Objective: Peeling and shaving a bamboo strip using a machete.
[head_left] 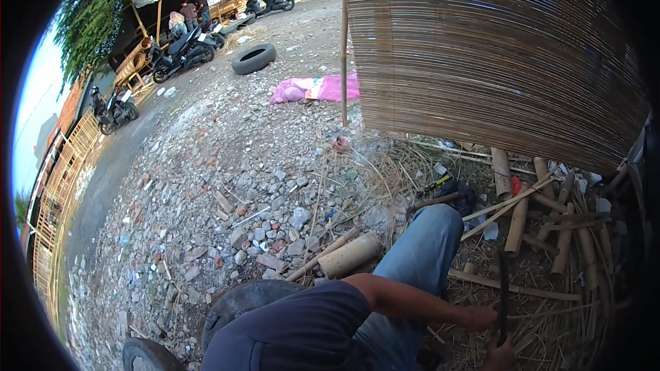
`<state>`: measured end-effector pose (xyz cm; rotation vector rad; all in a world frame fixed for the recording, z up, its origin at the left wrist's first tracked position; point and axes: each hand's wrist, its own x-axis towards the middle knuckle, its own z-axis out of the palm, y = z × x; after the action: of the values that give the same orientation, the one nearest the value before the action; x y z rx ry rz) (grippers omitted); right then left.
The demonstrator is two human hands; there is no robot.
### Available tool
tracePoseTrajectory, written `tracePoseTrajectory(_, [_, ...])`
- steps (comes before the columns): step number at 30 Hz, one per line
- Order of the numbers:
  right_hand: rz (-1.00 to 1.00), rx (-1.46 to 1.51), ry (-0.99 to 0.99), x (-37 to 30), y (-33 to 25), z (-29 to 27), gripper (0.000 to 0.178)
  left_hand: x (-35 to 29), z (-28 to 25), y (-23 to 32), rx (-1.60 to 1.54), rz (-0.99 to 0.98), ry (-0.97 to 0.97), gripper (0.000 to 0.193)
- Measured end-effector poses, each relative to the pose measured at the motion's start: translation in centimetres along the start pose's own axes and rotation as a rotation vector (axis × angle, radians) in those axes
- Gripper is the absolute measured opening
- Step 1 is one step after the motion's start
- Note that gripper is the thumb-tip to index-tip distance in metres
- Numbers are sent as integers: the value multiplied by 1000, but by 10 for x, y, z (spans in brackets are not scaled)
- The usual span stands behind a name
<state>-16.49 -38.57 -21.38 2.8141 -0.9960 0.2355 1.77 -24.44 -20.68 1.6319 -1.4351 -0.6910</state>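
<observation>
My right hand (500,355), low at the right, is wrapped round the handle of a dark machete (503,282). Its long, narrow blade stands nearly upright. Just left of the blade is my left hand (478,318), its fingers closed; what they grip is hidden. A thin bamboo strip (553,312) runs to the right from beyond the blade, in line with that hand, but I cannot tell whether it is held. Below and around both hands lie bamboo shavings and split pieces. My left forearm crosses in front of my jeans-clad knee (433,233).
Cut bamboo lengths (519,223) lie at the right beneath a hanging bamboo screen (481,48). A thick bamboo piece (349,255) and tyres (254,302) rest on rubble to my left. Further off are a pink sack (313,89), another tyre (254,59), motorbikes (182,51) and people (189,14) by a shelter.
</observation>
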Motion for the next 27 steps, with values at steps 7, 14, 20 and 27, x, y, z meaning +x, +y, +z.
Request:
tracePoseTrajectory(7, [268,183,-35,8,44,2,65,-22,-11,8,177,-81,-167,16])
tracePoseTrajectory(14, [370,159,-184,6,-11,-73,64,-28,-20,15,64,-58,-101,18])
tracePoseTrajectory(20, [112,-102,-238,7,-7,-53,61,-24,-20,14,69,12,-66,17])
tracePoseTrajectory(27, [134,-15,476,8,72,-27,45,-66,-60,42,146,67,-178,18])
